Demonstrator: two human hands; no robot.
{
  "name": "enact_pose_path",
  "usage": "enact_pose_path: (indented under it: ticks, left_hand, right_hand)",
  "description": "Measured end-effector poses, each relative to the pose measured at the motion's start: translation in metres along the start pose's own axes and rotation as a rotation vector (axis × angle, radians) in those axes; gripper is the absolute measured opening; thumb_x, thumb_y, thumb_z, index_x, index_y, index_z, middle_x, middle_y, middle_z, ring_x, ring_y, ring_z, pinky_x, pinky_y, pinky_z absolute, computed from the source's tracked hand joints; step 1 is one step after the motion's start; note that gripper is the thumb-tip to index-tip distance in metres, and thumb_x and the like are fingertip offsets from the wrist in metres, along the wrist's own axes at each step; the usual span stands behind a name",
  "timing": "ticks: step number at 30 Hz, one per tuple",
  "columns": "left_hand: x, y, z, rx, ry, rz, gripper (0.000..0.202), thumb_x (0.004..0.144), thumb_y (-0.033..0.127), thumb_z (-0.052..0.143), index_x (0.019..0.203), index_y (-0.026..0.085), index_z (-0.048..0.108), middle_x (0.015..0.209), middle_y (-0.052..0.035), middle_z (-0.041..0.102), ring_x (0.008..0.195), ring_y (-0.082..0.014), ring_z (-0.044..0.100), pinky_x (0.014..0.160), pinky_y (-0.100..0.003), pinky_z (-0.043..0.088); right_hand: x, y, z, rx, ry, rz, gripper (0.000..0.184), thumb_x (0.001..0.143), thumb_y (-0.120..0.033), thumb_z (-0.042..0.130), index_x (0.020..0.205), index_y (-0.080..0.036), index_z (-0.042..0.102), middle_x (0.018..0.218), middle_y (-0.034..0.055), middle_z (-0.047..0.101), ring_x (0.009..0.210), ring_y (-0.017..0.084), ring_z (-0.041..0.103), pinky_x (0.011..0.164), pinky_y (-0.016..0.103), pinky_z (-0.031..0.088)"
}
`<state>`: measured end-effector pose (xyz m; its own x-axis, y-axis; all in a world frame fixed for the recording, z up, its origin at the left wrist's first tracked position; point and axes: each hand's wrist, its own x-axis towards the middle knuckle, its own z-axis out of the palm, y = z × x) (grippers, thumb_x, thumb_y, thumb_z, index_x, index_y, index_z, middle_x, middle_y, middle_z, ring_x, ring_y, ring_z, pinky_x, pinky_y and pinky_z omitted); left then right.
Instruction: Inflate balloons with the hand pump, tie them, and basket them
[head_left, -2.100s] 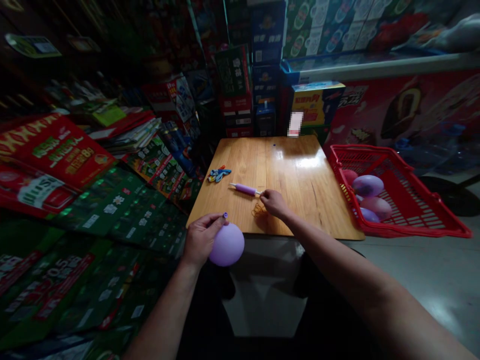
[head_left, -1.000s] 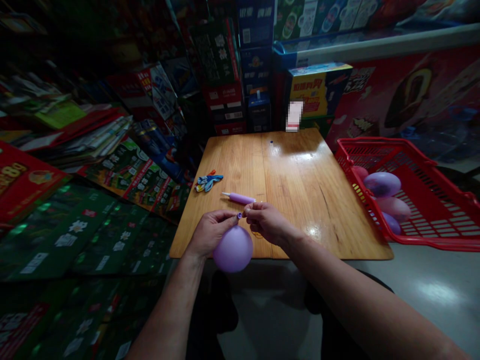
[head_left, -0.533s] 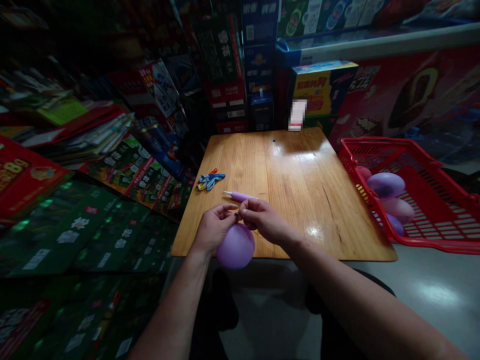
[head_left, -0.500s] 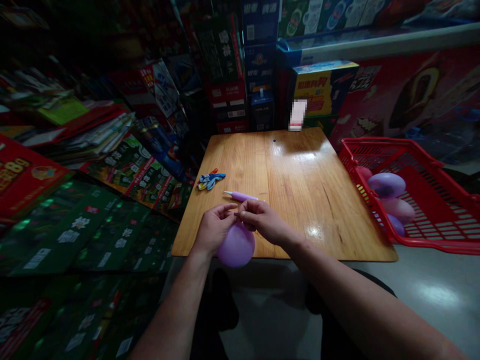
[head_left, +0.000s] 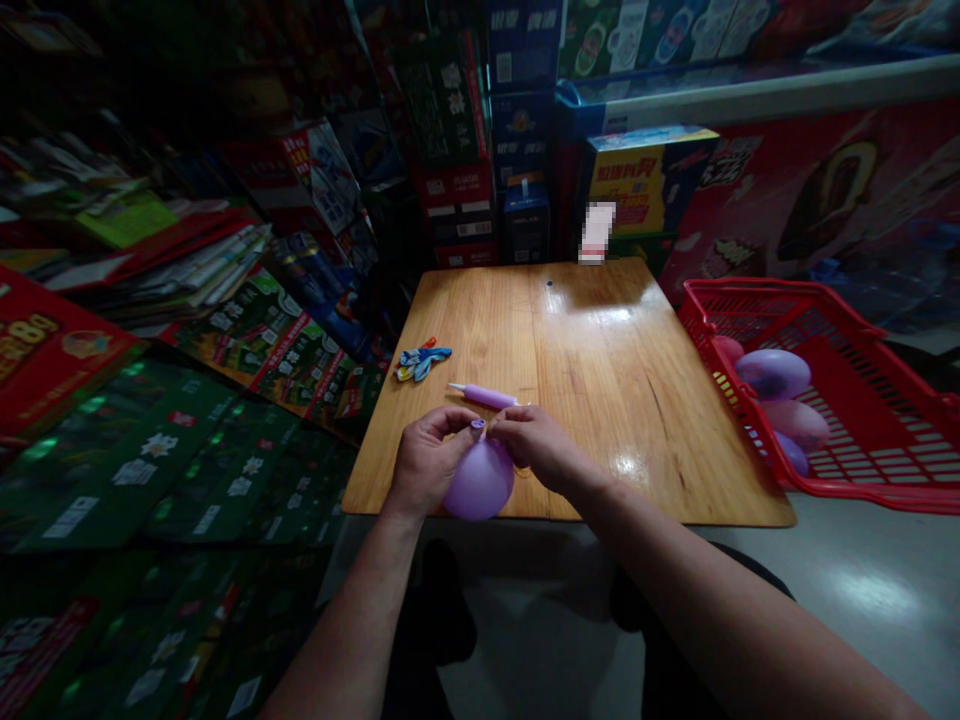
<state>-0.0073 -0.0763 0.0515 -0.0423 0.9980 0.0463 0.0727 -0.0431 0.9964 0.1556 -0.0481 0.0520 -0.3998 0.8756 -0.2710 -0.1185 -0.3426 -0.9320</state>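
Observation:
An inflated purple balloon (head_left: 480,484) hangs at the near edge of the wooden table (head_left: 600,360). My left hand (head_left: 424,462) pinches its neck from the left, fingers closed. My right hand (head_left: 534,448) is pinched at the same neck from the right, and what it holds besides the neck is too small to make out. Just beyond my hands lies a purple hand pump (head_left: 486,396). A small bunch of uninflated balloons (head_left: 421,360) rests near the table's left edge.
A red plastic basket (head_left: 862,400) stands right of the table with several inflated purple and pink balloons (head_left: 772,372) inside. Stacked cartons and printed boxes crowd the left side and the back. Grey floor shows at the lower right.
My right hand left the tabletop by the pump and came to the balloon's neck beside my left hand. Both hands and the balloon now sit slightly higher over the table edge.

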Motion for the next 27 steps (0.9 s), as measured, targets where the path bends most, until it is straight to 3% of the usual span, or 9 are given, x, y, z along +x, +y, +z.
enact_pose_path:
  ticks: [3, 7, 14, 17, 21, 24, 27]
  left_hand:
    - [-0.002, 0.003, -0.003, 0.033, -0.074, -0.004, 0.018, 0.077, 0.031, 0.076, 0.089, 0.018, 0.073, 0.087, -0.0062, 0.072, 0.08, -0.0178, 0.064, 0.074, -0.027, 0.049]
    - [-0.005, 0.006, -0.005, 0.056, -0.113, 0.019, 0.017, 0.078, 0.031, 0.074, 0.091, 0.02, 0.075, 0.088, -0.0063, 0.073, 0.084, -0.0205, 0.065, 0.078, -0.03, 0.05]
    - [-0.005, 0.015, -0.003, 0.228, -0.323, 0.114, 0.021, 0.09, 0.03, 0.059, 0.1, 0.022, 0.076, 0.099, -0.0074, 0.071, 0.095, -0.0216, 0.065, 0.087, -0.031, 0.046]
    - [-0.005, 0.013, -0.002, 0.215, -0.309, 0.087, 0.02, 0.09, 0.03, 0.059, 0.101, 0.021, 0.074, 0.097, -0.0069, 0.071, 0.092, -0.0205, 0.065, 0.085, -0.03, 0.046]
    - [-0.004, 0.007, 0.0, 0.036, -0.279, -0.032, 0.025, 0.085, 0.031, 0.066, 0.108, 0.02, 0.067, 0.086, -0.0053, 0.07, 0.08, -0.0187, 0.065, 0.072, -0.028, 0.047]
    - [-0.003, 0.006, 0.001, 0.001, -0.234, -0.058, 0.021, 0.081, 0.032, 0.071, 0.096, 0.018, 0.067, 0.085, -0.0056, 0.07, 0.078, -0.0187, 0.065, 0.071, -0.027, 0.047]
    - [-0.004, 0.01, 0.001, 0.117, -0.232, -0.005, 0.015, 0.082, 0.032, 0.069, 0.087, 0.018, 0.071, 0.086, -0.0062, 0.071, 0.081, -0.0193, 0.064, 0.076, -0.028, 0.047]
  right_hand:
    - [0.001, -0.002, -0.003, 0.151, -0.01, 0.144, 0.017, 0.067, -0.014, 0.062, 0.057, -0.02, 0.05, 0.043, -0.0045, 0.035, 0.039, 0.007, 0.026, 0.036, 0.025, 0.013]
    - [0.003, 0.0, -0.008, 0.27, -0.047, 0.286, 0.011, 0.064, -0.014, 0.059, 0.059, -0.02, 0.051, 0.046, -0.0041, 0.039, 0.038, 0.006, 0.027, 0.034, 0.023, 0.011]
    - [0.001, -0.002, -0.013, 0.356, -0.175, 0.353, 0.014, 0.065, -0.015, 0.057, 0.057, -0.018, 0.047, 0.047, -0.0051, 0.038, 0.04, 0.005, 0.022, 0.037, 0.021, 0.011]
    - [-0.001, -0.003, -0.012, 0.339, -0.191, 0.317, 0.012, 0.069, -0.017, 0.059, 0.059, -0.017, 0.051, 0.048, -0.0043, 0.04, 0.041, 0.005, 0.024, 0.039, 0.021, 0.012]
    - [-0.001, 0.0, -0.01, 0.315, -0.159, 0.247, 0.009, 0.071, -0.019, 0.064, 0.065, -0.018, 0.058, 0.048, -0.004, 0.041, 0.042, 0.007, 0.028, 0.04, 0.023, 0.015]
    - [-0.001, 0.001, -0.011, 0.339, -0.159, 0.249, 0.005, 0.07, -0.017, 0.064, 0.067, -0.018, 0.06, 0.048, -0.0046, 0.041, 0.042, 0.007, 0.028, 0.04, 0.022, 0.015]
    - [0.0, 0.0, -0.011, 0.342, -0.14, 0.299, 0.004, 0.069, -0.016, 0.062, 0.067, -0.018, 0.06, 0.047, -0.0042, 0.042, 0.041, 0.006, 0.028, 0.039, 0.022, 0.015]
